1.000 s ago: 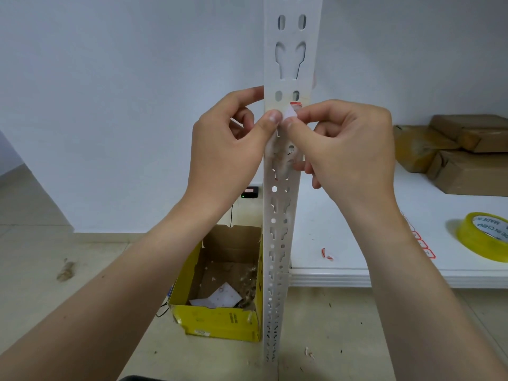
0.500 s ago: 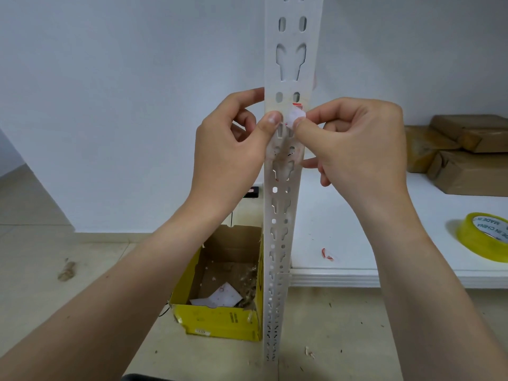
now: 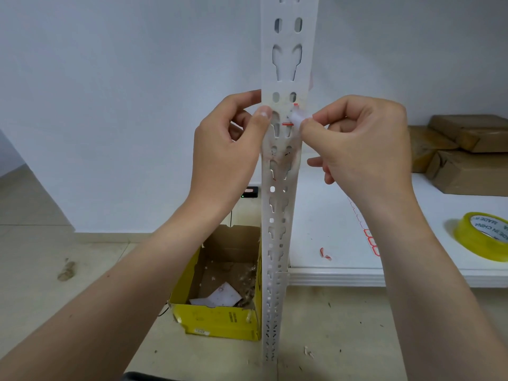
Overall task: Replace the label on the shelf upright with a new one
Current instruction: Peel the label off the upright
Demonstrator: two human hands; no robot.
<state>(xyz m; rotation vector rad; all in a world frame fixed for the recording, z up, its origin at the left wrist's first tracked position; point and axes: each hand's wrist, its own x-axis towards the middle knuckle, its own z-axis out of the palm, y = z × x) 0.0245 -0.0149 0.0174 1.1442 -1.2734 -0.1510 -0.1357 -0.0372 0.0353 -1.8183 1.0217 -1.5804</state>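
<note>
A white perforated shelf upright (image 3: 286,64) runs vertically through the middle of the view. A small white label with red edging (image 3: 296,117) is partly peeled off its face. My right hand (image 3: 357,144) pinches the loose flap of that label between thumb and forefinger at the upright's right edge. My left hand (image 3: 228,149) grips the upright from the left, its thumb pressed on the front face beside a slot. A red strip of label remnant (image 3: 287,123) still sticks to the metal. A strip of fresh red-edged labels (image 3: 369,237) lies on the shelf board, partly hidden by my right forearm.
A white shelf board (image 3: 330,215) extends to the right, with a yellow tape roll (image 3: 483,237), brown parcels (image 3: 467,155) at the back and a torn label scrap (image 3: 325,254). An open yellow cardboard box (image 3: 220,320) with paper scraps stands on the floor by the upright.
My right hand has pulled the label flap rightwards and off the upright's face, which exposes a red remnant. My left thumb has shifted slightly to the left edge.
</note>
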